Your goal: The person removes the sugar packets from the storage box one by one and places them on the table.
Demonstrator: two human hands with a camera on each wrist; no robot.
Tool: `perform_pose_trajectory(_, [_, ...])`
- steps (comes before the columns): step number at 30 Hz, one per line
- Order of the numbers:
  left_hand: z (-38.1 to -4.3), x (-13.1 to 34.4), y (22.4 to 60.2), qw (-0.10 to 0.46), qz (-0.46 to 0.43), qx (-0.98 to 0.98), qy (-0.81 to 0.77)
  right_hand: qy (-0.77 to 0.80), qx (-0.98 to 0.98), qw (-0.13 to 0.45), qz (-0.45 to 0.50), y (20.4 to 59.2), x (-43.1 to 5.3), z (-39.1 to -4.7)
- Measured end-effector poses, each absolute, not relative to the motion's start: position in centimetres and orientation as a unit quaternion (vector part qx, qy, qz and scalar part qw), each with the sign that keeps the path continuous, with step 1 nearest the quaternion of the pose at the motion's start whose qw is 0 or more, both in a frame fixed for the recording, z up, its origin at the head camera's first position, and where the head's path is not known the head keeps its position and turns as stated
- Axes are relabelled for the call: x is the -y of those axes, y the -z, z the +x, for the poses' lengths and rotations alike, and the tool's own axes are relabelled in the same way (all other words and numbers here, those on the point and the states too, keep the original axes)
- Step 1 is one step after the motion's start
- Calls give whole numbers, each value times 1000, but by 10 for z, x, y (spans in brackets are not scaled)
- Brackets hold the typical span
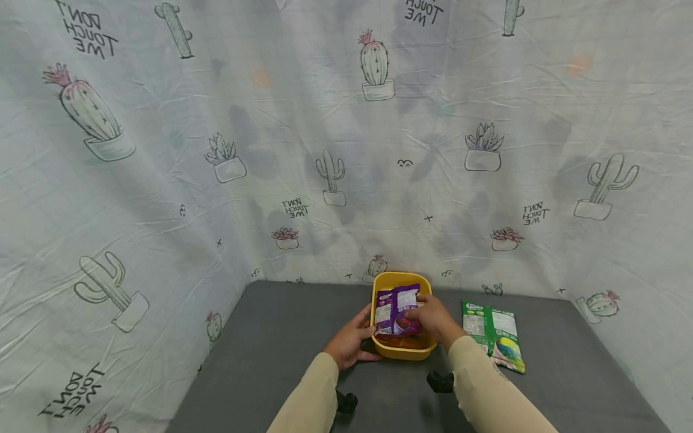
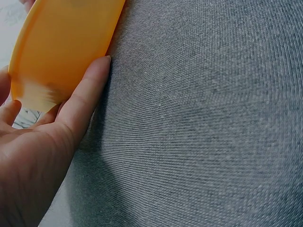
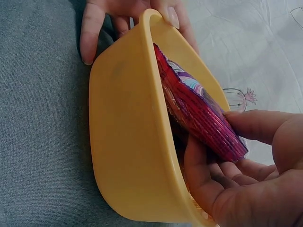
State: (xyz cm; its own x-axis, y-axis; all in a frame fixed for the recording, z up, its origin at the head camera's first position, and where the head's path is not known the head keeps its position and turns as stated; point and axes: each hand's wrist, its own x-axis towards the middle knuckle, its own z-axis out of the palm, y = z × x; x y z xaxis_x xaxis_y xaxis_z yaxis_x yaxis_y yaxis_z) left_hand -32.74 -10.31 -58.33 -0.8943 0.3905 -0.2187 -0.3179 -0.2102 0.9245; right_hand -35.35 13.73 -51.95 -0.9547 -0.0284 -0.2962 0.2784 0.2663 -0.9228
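Gray tabletop (image 1: pixel 303 319) | left hand (image 1: pixel 351 341) grips yellow basket (image 1: pixel 403 355) | inside: orange item (image 1: pixel 402 341), purple packet (image 1: pixel 385 314), right hand (image 1: pixel 436 322) pinching it | still outside, basket's right: green packet (image 1: pixel 491 329)

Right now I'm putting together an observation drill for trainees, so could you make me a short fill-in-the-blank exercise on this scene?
1. The left hand touches the yellow container, while the held packet in the right hand is mainly ____ in the head view.
2. The loose packet lying on the gray table is mainly ____.
3. In the head view, the yellow container stands to the loose packet's ____.

Missing words: purple; green; left.
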Motion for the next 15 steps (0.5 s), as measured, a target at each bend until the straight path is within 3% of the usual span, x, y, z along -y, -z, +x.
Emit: perform_pose_trajectory(15, [-326, 101, 586, 224, 35, -586, -778, 615, -775, 127, 68, 524, -137, -348])
